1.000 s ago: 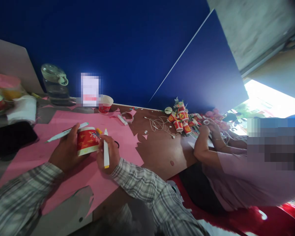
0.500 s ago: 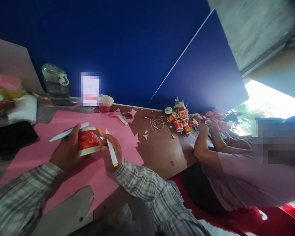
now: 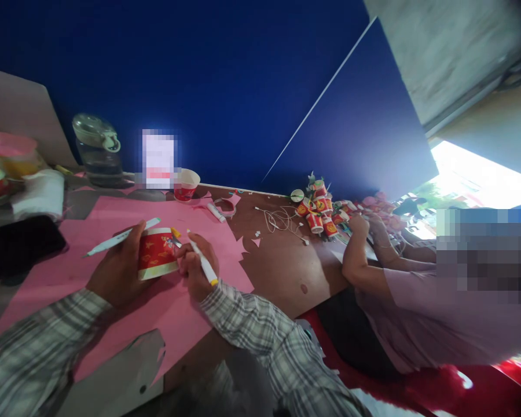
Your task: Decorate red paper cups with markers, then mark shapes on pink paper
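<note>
My left hand point(image 3: 117, 266) is closed around a red paper cup point(image 3: 156, 255) with a pale rim, tipped on its side over pink paper. A white marker point(image 3: 113, 240) with a green end is also tucked in that hand, pointing left. Close to the cup's right side, my right hand point(image 3: 200, 263) grips a white marker point(image 3: 206, 266) with a yellow end. Its fingertips are at the cup's printed wall; whether they touch it I cannot tell. A small orange-yellow piece point(image 3: 175, 233) shows just behind the cup, partly hidden.
Pink paper point(image 3: 200, 307) covers much of the brown table point(image 3: 282, 278). A dark phone point(image 3: 21, 246), a water bottle point(image 3: 98, 153) and another paper cup point(image 3: 186, 184) stand around it. White earphones point(image 3: 278, 220) and stacked red cups point(image 3: 323, 208) lie toward a co-worker point(image 3: 417, 307) at right.
The marker in my right hand has tilted flatter, its yellow end swinging right and up. The cup has shifted slightly downward in my left hand.
</note>
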`<state>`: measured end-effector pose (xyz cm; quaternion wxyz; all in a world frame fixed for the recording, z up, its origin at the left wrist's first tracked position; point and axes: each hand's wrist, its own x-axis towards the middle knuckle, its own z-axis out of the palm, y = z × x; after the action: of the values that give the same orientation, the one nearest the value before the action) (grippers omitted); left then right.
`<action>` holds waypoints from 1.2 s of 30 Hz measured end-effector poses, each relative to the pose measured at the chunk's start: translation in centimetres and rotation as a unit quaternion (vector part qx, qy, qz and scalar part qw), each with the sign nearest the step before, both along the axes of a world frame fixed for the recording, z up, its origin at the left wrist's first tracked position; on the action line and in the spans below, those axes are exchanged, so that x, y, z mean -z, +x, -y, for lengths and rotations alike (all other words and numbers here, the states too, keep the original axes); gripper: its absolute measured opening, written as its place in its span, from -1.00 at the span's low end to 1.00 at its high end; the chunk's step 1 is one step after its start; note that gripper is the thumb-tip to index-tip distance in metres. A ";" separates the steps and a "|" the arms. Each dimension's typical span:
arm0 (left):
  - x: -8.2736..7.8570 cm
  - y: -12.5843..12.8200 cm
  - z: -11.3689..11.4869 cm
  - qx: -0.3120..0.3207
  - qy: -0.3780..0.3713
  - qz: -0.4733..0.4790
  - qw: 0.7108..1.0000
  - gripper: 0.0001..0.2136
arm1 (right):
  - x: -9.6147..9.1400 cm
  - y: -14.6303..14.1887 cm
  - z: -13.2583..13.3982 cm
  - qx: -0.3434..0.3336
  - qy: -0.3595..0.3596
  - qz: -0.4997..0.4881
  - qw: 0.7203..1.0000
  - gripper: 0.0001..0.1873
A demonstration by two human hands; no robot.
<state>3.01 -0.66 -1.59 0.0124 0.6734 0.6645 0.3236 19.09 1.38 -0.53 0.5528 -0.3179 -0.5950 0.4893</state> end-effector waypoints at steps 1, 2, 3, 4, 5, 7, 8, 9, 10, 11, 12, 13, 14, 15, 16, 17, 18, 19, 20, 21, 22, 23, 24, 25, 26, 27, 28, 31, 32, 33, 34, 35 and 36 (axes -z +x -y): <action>0.0 0.0 0.0 -0.002 0.005 0.014 1.000 0.02 | -0.1 -0.1 -0.3 -0.003 -0.011 -0.018 1.000 -0.57; 0.0 0.0 0.1 -0.004 0.013 0.032 0.999 0.03 | -0.2 -0.1 -0.6 -0.001 -0.013 -0.027 1.000 -0.58; 0.0 -0.1 0.1 -0.001 0.021 0.046 0.999 0.03 | -0.3 -0.1 -1.0 0.005 -0.009 -0.030 1.000 -0.60; 0.0 -0.1 0.2 0.008 0.029 0.055 0.998 0.04 | -0.4 0.0 -1.4 0.017 -0.008 -0.030 0.999 -0.62; 0.0 0.0 0.3 0.018 0.035 0.062 0.997 0.05 | -0.5 0.0 -1.8 0.028 -0.006 -0.032 0.999 -0.62; 0.0 0.1 0.5 0.044 0.044 0.069 0.996 0.07 | -0.6 0.2 -2.5 0.028 -0.011 -0.036 0.999 -0.59; 0.0 0.3 0.6 0.056 0.047 0.072 0.995 0.07 | -0.6 0.2 -2.9 0.015 -0.023 -0.039 0.999 -0.57; -0.1 0.4 0.7 0.069 0.050 0.074 0.994 0.07 | -0.6 0.3 -3.1 -0.008 -0.043 -0.044 0.998 -0.55; -0.1 0.6 0.8 0.083 0.051 0.077 0.992 0.05 | -0.5 0.2 -3.3 -0.036 -0.069 -0.048 0.996 -0.54; -0.2 0.8 0.8 0.098 0.050 0.080 0.991 0.03 | -0.4 0.2 -3.4 -0.064 -0.097 -0.051 0.992 -0.54; -0.2 1.0 0.9 0.111 0.048 0.083 0.989 0.02 | -0.4 0.2 -3.4 -0.089 -0.122 -0.052 0.987 -0.54; -0.2 1.1 1.0 0.123 0.043 0.086 0.988 0.00 | -0.4 0.2 -3.5 -0.109 -0.141 -0.052 0.983 -0.55; -0.3 1.3 1.0 0.131 0.037 0.090 0.987 -0.01 | -0.4 0.1 -3.4 -0.121 -0.154 -0.051 0.979 -0.56; -0.3 1.4 1.0 0.134 0.030 0.095 0.986 -0.02 | -0.5 0.1 -3.4 -0.127 -0.162 -0.050 0.977 -0.57; -0.2 1.4 1.1 0.135 0.026 0.102 0.985 -0.04 | -0.6 0.1 -3.4 -0.126 -0.167 -0.051 0.977 -0.58; -0.2 1.4 1.1 0.135 0.021 0.109 0.985 -0.06 | -0.8 0.2 -3.3 -0.123 -0.170 -0.054 0.976 -0.59; -0.1 1.5 1.1 0.134 0.017 0.114 0.984 -0.07 | -1.0 0.2 -3.3 -0.120 -0.175 -0.058 0.976 -0.60; -0.1 1.5 1.1 0.133 0.013 0.116 0.984 -0.07 | -1.2 0.3 -3.3 -0.117 -0.178 -0.062 0.975 -0.60; 0.0 1.5 1.2 0.131 0.009 0.115 0.985 -0.07 | -1.5 0.4 -3.2 -0.114 -0.179 -0.063 0.975 -0.60; 0.0 1.5 1.2 0.131 0.005 0.112 0.985 -0.07 | -1.7 0.4 -3.2 -0.114 -0.179 -0.063 0.975 -0.59; 0.0 1.5 1.2 0.132 0.000 0.107 0.985 -0.05 | -1.8 0.5 -3.2 -0.114 -0.179 -0.062 0.975 -0.58; -0.1 1.5 1.2 0.135 -0.003 0.103 0.985 -0.04 | -1.9 0.5 -3.2 -0.116 -0.180 -0.060 0.975 -0.57; -0.1 1.6 1.3 0.140 -0.003 0.099 0.985 -0.04 | -1.9 0.5 -3.1 -0.118 -0.181 -0.057 0.975 -0.57; -0.3 1.7 1.3 0.147 -0.001 0.097 0.984 -0.04 | -1.8 0.5 -3.2 -0.120 -0.185 -0.055 0.974 -0.59; -0.4 1.9 1.4 0.155 0.002 0.097 0.983 -0.04 | -1.7 0.4 -3.2 -0.118 -0.190 -0.057 0.973 -0.61; -0.6 2.0 1.4 0.165 0.006 0.101 0.981 -0.05 | -1.5 0.3 -3.4 -0.111 -0.196 -0.062 0.972 -0.65; -0.7 2.1 1.4 0.178 0.011 0.110 0.978 -0.07 | -1.3 0.2 -3.5 -0.101 -0.201 -0.073 0.972 -0.69; -1.0 2.4 1.3 0.212 0.017 0.124 0.969 -0.12 | -1.0 0.1 -4.3 -0.053 -0.207 -0.137 0.967 -0.76; -1.0 2.4 1.3 0.206 0.019 0.119 0.971 -0.12 | -1.1 0.1 -4.5 -0.040 -0.205 -0.160 0.965 -0.77; -1.0 2.3 1.2 0.190 0.022 0.111 0.975 -0.12 | -1.2 0.2 -4.8 -0.032 -0.202 -0.178 0.963 -0.78; -0.9 2.1 1.1 0.167 0.024 0.101 0.980 -0.11 | -1.5 0.3 -5.0 -0.026 -0.199 -0.190 0.961 -0.79; -0.8 1.9 1.0 0.141 0.026 0.093 0.985 -0.08 | -1.9 0.6 -5.2 -0.024 -0.194 -0.197 0.961 -0.80; -0.7 1.7 0.9 0.116 0.030 0.087 0.989 -0.06 | -2.4 0.8 -5.3 -0.025 -0.187 -0.200 0.961 -0.81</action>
<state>4.71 -1.51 -0.89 0.0872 0.7153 0.5682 0.3974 19.91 6.67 1.84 0.5789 -0.2965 -0.3776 0.6591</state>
